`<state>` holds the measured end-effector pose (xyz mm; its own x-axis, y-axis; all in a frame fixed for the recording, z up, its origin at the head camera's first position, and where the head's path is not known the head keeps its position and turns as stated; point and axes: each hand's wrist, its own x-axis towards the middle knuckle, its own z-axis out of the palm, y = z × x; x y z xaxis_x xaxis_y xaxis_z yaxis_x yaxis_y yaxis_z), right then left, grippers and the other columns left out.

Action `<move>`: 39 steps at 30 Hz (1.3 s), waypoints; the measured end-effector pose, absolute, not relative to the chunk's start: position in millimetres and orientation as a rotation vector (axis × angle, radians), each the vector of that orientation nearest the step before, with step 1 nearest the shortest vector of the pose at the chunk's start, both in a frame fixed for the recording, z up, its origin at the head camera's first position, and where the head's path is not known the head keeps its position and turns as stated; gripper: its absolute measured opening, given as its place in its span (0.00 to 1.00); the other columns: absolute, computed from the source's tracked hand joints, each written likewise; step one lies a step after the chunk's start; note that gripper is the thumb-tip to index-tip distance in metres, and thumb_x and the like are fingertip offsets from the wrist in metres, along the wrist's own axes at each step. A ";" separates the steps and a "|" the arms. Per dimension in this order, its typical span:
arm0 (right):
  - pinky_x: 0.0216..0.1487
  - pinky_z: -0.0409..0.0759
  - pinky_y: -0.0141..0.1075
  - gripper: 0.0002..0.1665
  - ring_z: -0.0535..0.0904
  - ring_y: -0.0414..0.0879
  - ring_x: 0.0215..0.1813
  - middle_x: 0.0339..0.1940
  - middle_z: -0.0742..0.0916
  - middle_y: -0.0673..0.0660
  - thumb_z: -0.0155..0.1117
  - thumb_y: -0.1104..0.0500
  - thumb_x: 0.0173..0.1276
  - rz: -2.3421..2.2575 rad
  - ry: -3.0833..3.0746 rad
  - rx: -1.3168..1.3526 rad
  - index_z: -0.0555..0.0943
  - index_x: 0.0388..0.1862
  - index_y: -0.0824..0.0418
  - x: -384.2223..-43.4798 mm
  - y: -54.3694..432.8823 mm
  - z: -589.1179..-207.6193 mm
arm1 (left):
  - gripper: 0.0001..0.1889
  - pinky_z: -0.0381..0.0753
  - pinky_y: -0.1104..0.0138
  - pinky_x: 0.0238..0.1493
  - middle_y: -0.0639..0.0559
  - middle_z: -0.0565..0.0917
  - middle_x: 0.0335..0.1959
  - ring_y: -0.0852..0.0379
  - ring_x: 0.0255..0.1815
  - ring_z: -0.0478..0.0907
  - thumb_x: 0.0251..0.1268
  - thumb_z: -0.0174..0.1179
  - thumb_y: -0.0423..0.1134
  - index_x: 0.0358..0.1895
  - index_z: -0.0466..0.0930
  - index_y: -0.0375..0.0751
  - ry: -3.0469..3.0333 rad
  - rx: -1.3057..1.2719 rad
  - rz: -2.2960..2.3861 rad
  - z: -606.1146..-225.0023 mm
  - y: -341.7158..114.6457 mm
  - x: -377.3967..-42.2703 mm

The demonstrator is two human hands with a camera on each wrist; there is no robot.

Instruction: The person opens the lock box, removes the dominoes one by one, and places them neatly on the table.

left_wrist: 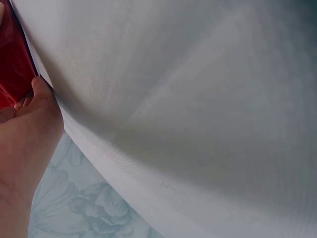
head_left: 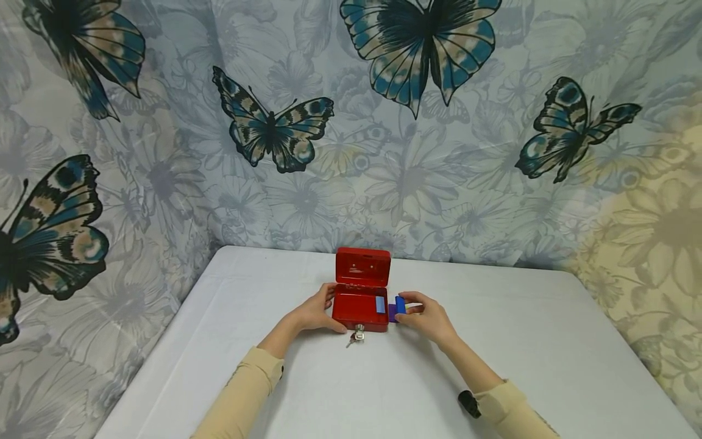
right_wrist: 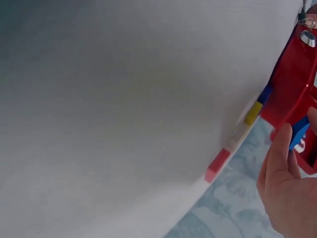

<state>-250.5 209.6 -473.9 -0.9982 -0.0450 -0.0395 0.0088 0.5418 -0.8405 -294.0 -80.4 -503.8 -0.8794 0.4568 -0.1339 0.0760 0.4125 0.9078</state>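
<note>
A red metal cash box stands on the white table with its lid raised. My left hand grips the box's left side, thumb along the front corner and fingers at the rear; the left wrist view shows this hand at the red wall. Just off the box's right side, my right hand pinches a blue block between thumb and fingers. Inside the box, a light blue rectangular piece lies against the right wall. Beside that wall sits a purple-blue block, partly behind the held one.
Keys hang from the lock at the box's front. In the right wrist view, a yellow block, a white block and a pinkish-red block line up away from the box. A butterfly-patterned curtain backs the table.
</note>
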 end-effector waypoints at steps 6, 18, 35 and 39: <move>0.45 0.81 0.38 0.29 0.80 0.48 0.44 0.51 0.84 0.60 0.75 0.59 0.58 -1.435 2.743 -0.005 0.79 0.59 0.61 -248.3 222.9 -474.7 | 0.54 0.60 0.55 0.72 0.40 0.60 0.72 0.44 0.73 0.58 0.45 0.78 0.34 0.72 0.49 0.35 2.304 0.482 1.467 -505.1 -80.7 -293.8; 0.41 0.81 0.37 0.31 0.81 0.51 0.46 0.51 0.83 0.62 0.75 0.59 0.57 -1.340 2.794 0.047 0.78 0.60 0.63 -245.1 249.9 -478.7 | 0.55 0.60 0.56 0.72 0.41 0.60 0.73 0.44 0.73 0.58 0.44 0.78 0.35 0.73 0.49 0.37 2.313 0.443 1.449 -501.9 -80.3 -291.7; 0.46 0.82 0.45 0.29 0.80 0.54 0.45 0.49 0.84 0.65 0.74 0.59 0.58 -1.153 2.856 0.012 0.78 0.58 0.66 -247.7 276.9 -481.7 | 0.54 0.60 0.54 0.72 0.40 0.60 0.72 0.43 0.73 0.58 0.44 0.78 0.32 0.73 0.50 0.35 2.292 0.457 1.507 -501.7 -79.5 -291.8; 0.45 0.81 0.44 0.28 0.79 0.52 0.43 0.48 0.84 0.65 0.75 0.60 0.57 -1.117 2.867 -0.004 0.79 0.56 0.67 -248.3 277.9 -483.3 | 0.54 0.60 0.55 0.72 0.40 0.60 0.73 0.44 0.73 0.58 0.44 0.78 0.34 0.73 0.49 0.35 2.302 0.445 1.486 -501.3 -79.1 -291.6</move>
